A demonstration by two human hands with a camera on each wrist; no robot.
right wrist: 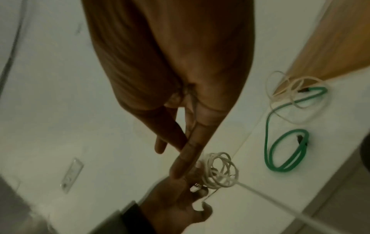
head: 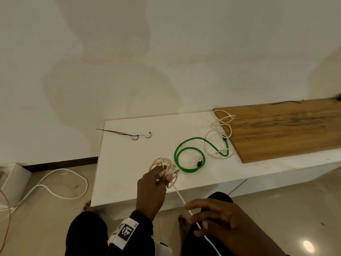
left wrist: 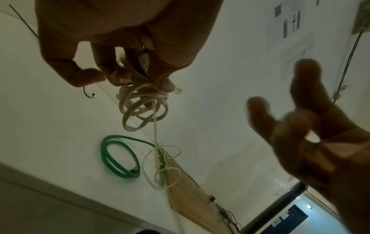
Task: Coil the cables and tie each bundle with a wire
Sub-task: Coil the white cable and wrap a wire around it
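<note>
My left hand (head: 162, 177) grips a small coil of cream cable (head: 164, 166) just above the front of the white bench (head: 129, 163). The coil (left wrist: 144, 107) hangs below the curled fingers, and a plug end shows between them. One loose strand (head: 181, 197) runs from the coil down towards my lap. My right hand (head: 197, 218) hovers over that strand with straight, spread fingers (right wrist: 186, 152) and holds nothing. A green cable (head: 188, 156) lies in loose loops on the bench. A second cream cable (head: 219, 137) is tangled with its far end. A thin dark tie wire (head: 129, 134) lies at the back left.
A wooden board (head: 286, 130) covers the bench's right part, with another dark wire (head: 287, 102) at its far edge. On the floor to the left lie a white cable (head: 55, 182) and a white box (head: 11, 180). My knees are against the bench front.
</note>
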